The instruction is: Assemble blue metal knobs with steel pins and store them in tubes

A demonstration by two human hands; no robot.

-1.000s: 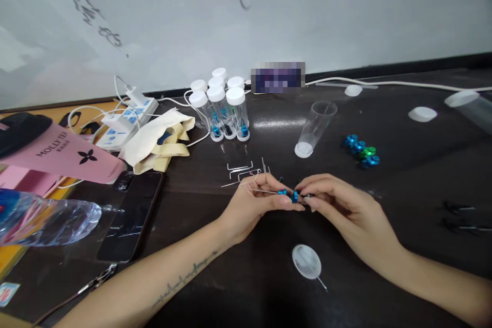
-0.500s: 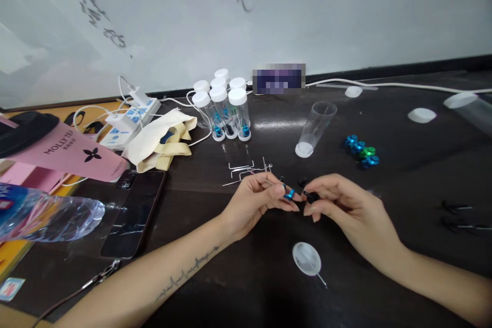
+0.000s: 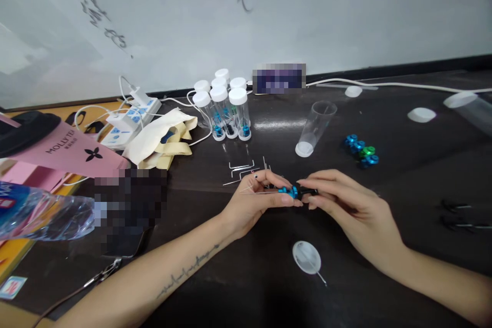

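Note:
Over the dark table, my left hand (image 3: 249,200) pinches a shiny blue metal part (image 3: 291,192) between thumb and fingers. A thin metal rod (image 3: 265,193) runs leftward from that hand. My right hand (image 3: 357,210) has its fingers closed on a black part (image 3: 309,192) that meets the right end of the blue part; whether the two are joined I cannot tell. Just behind my left hand lie several L-shaped hex keys (image 3: 242,168). Below my hands rests a white translucent disc (image 3: 306,257) with a thin metal piece beside its rim.
Several white-capped tubes (image 3: 238,96) stand at the back. An uncapped clear tube (image 3: 320,123) is right of them, near small blue and green metal parts (image 3: 361,150). Loose white caps (image 3: 422,115) and black parts (image 3: 457,222) lie rightward. A pink cup (image 3: 84,148) and bottle (image 3: 49,212) lie left.
My right hand has brought the black part against the blue part, closing the small gap between them. The blue part now lies more level in my left fingers.

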